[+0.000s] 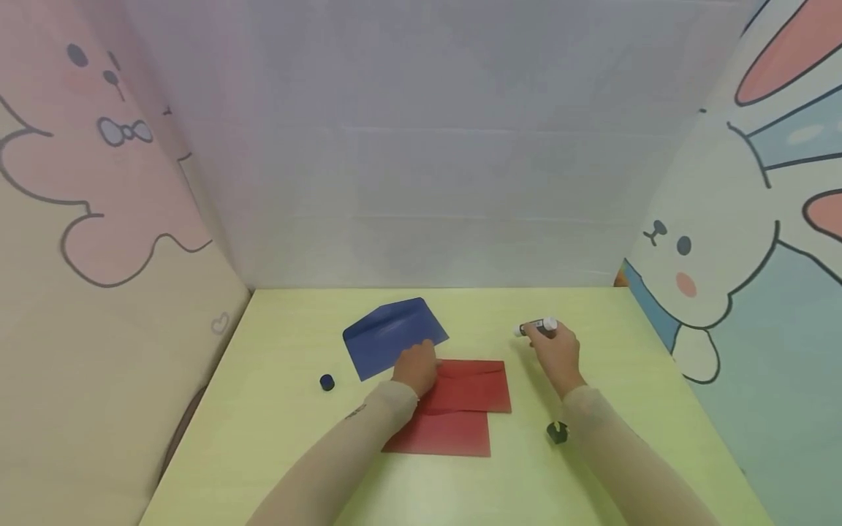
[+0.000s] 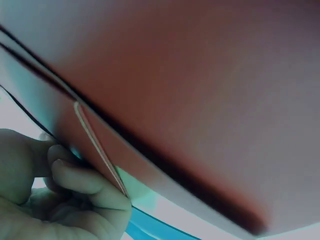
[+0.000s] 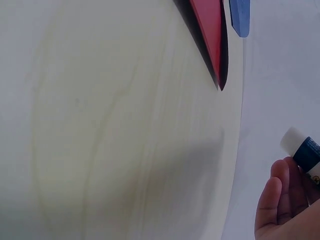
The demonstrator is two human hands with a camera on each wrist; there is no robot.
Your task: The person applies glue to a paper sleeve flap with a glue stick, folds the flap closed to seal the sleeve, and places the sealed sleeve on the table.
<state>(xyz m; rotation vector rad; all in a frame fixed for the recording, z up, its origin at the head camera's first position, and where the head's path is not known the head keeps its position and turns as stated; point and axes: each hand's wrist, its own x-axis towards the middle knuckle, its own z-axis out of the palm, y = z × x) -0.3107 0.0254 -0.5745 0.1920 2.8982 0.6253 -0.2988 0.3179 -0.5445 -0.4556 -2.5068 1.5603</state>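
My left hand (image 1: pixel 416 367) pinches the left edge of a red envelope (image 1: pixel 470 389); in the left wrist view its curled fingers (image 2: pixel 82 182) meet the paper's edge. This envelope overlaps a second red envelope (image 1: pixel 454 433), which lies nearer to me. Off to the right, my right hand (image 1: pixel 558 358) holds a glue stick (image 1: pixel 538 326) above the table, with a white end showing on both sides. The right wrist view catches only part of the glue stick (image 3: pixel 306 152). Behind the left hand lies a blue envelope (image 1: pixel 395 336) with its flap raised.
A small dark blue cap (image 1: pixel 327 382) sits on the pale yellow table (image 1: pixel 283 453), left of the envelopes. A small dark object (image 1: pixel 557 432) shows beside the right sleeve. Walls with cartoon drawings flank the table, and a plain pale wall (image 1: pixel 421 183) stands behind it.
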